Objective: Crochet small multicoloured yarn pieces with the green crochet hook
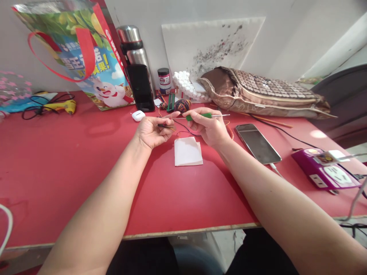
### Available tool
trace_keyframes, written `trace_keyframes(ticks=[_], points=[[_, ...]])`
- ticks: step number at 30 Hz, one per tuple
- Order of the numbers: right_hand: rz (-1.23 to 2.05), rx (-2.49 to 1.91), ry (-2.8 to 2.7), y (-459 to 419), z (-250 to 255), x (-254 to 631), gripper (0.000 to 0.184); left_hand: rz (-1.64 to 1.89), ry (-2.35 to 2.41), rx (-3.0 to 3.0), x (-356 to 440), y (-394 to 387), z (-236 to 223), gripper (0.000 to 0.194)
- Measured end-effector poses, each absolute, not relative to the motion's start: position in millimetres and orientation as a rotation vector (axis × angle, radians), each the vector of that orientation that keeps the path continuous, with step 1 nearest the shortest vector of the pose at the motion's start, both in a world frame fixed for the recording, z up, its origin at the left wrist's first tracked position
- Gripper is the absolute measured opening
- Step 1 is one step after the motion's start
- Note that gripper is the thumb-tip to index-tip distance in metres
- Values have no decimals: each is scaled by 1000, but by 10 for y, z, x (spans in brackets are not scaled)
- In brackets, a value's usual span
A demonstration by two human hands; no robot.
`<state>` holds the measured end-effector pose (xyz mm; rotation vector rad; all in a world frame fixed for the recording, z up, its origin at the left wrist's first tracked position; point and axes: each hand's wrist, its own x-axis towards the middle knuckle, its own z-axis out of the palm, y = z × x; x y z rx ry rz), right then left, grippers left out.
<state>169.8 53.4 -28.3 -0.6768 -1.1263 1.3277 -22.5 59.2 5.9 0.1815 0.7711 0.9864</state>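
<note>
My right hand (211,128) is closed around a green-handled crochet hook (204,116), whose thin metal shaft points to the right. Left of it, my left hand (153,131) is closed with thumb and fingers pinching dark multicoloured yarn (165,126); the small details between the fingers are hard to make out. A strand stretches between both hands. Loose dark yarn trails on the table beneath them. Behind the hands lies a multicoloured yarn ball (182,105). A folded white paper (188,152) rests on the red table (160,194) just in front of them.
Behind stand a bright shopping bag (110,86), a steel flask (137,53), an upright black phone (141,86) and a small jar (164,81). A white earbud case (138,115) is near my left hand. To the right are a charging phone (258,143), purple power strip (323,168) and brown cushion (266,91).
</note>
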Motion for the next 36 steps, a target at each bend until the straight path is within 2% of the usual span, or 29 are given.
trace_keyframes(ticks=[7, 14, 23, 28, 32, 36], points=[[1457, -650, -1042, 537, -317, 1666, 20, 1017, 823, 281, -194, 577, 40, 50], [1436, -622, -924, 553, -434, 1551, 24, 1231, 878, 495, -13, 541, -24, 33], [1369, -708, -930, 561, -472, 1537, 32, 1344, 919, 567, 92, 499, -75, 43], [1058, -789, -1087, 461, -481, 1436, 26, 1367, 882, 472, 149, 496, -121, 49], [907, -780, -1182, 379, -470, 1361, 24, 1285, 818, 351, 131, 517, -107, 47], [1068, -687, -1148, 402, -415, 1398, 24, 1239, 785, 326, 64, 540, -58, 35]])
